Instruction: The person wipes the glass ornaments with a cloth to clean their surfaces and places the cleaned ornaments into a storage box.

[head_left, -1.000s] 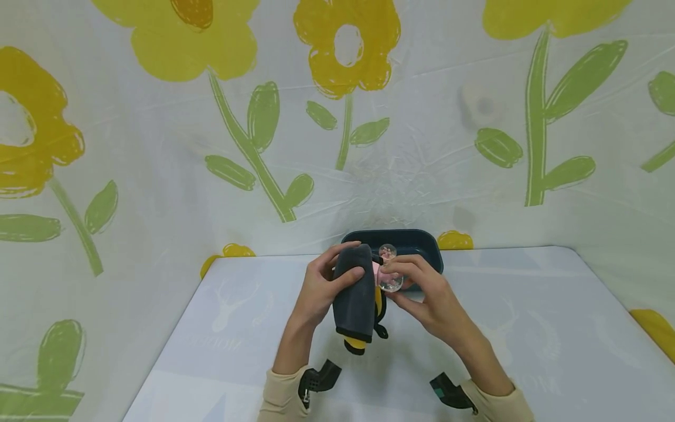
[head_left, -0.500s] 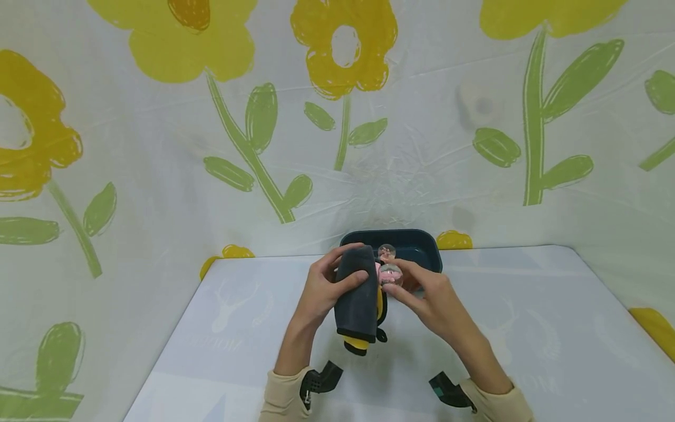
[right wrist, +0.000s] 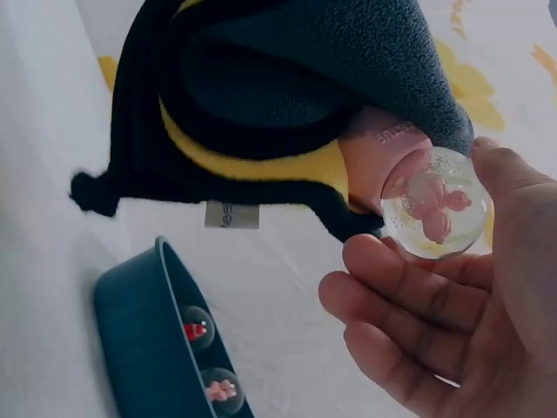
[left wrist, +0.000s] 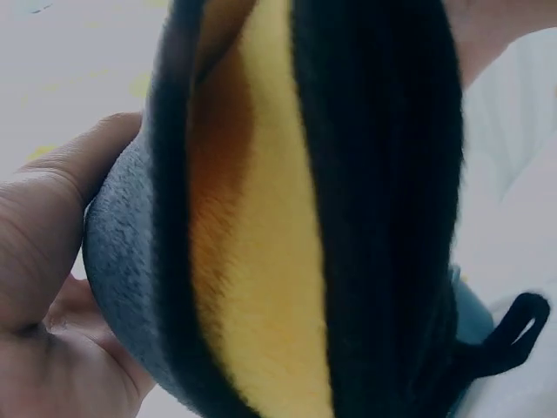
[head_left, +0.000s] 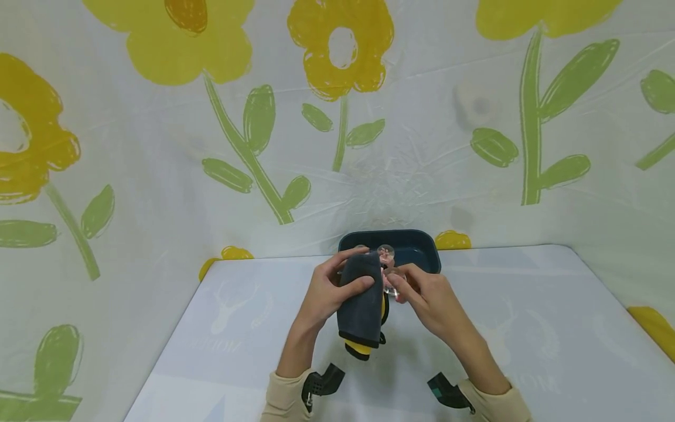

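Observation:
My left hand (head_left: 329, 284) grips a folded grey-and-yellow plush towel (head_left: 360, 305) with black trim, thumb across the grey face. From the left wrist view, the towel's yellow lining (left wrist: 270, 235) shows inside the fold, and a black hanging loop (left wrist: 518, 340) sticks out at the side. A small snow globe (right wrist: 435, 202), a clear ball with a pink figure and a pink base, lies against the towel's edge. Towel covers part of that base. My right hand (head_left: 429, 293) holds the ball between thumb and fingers.
Behind the hands, at the table's back edge, stands a dark teal tray (head_left: 422, 237). Inside it are a globe with a red figure (right wrist: 198, 329) and a globe with a pink figure (right wrist: 224, 392). A flower-printed sheet hangs behind the white table (head_left: 221, 346).
My right fingers have shifted around the snow globe, and the ball has turned. Towel and left hand have moved slightly to the right.

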Action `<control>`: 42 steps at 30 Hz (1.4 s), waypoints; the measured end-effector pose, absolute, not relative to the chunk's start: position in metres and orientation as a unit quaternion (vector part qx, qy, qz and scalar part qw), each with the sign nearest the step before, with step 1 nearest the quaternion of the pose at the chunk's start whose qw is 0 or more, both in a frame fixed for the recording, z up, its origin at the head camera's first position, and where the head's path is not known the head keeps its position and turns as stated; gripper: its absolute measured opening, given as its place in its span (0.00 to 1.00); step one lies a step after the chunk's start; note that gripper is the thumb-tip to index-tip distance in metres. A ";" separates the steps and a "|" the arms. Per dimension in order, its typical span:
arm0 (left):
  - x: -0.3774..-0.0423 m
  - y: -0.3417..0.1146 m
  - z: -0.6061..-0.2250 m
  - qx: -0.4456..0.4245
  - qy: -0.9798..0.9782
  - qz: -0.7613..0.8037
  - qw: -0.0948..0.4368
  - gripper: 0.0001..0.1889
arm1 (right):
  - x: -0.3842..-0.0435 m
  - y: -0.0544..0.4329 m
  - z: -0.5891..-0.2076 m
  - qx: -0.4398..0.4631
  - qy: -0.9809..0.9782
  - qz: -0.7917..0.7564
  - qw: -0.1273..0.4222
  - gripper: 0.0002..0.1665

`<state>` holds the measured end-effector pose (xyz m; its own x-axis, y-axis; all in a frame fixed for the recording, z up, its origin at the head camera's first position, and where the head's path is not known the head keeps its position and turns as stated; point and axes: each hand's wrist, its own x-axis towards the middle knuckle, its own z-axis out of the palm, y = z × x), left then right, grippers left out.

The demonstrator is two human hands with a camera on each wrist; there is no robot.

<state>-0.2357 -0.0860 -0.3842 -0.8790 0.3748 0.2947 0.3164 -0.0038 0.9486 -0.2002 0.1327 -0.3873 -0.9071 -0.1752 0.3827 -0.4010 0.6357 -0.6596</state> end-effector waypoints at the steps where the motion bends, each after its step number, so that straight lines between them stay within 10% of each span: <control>1: -0.236 -0.086 -0.384 0.246 0.705 0.665 0.018 0.26 | -0.200 0.133 -0.387 0.167 -0.891 0.398 0.140 0.15; 12: -0.236 -0.092 -0.382 0.238 0.686 0.688 0.002 0.26 | -0.201 0.130 -0.387 0.277 -0.840 0.427 0.189 0.34; 30: -0.238 -0.096 -0.382 0.246 0.666 0.704 0.012 0.24 | -0.201 0.129 -0.388 0.311 -0.815 0.425 0.242 0.38; 42: -0.236 -0.094 -0.380 0.256 0.689 0.678 0.017 0.28 | -0.200 0.128 -0.390 0.216 -0.859 0.420 0.196 0.17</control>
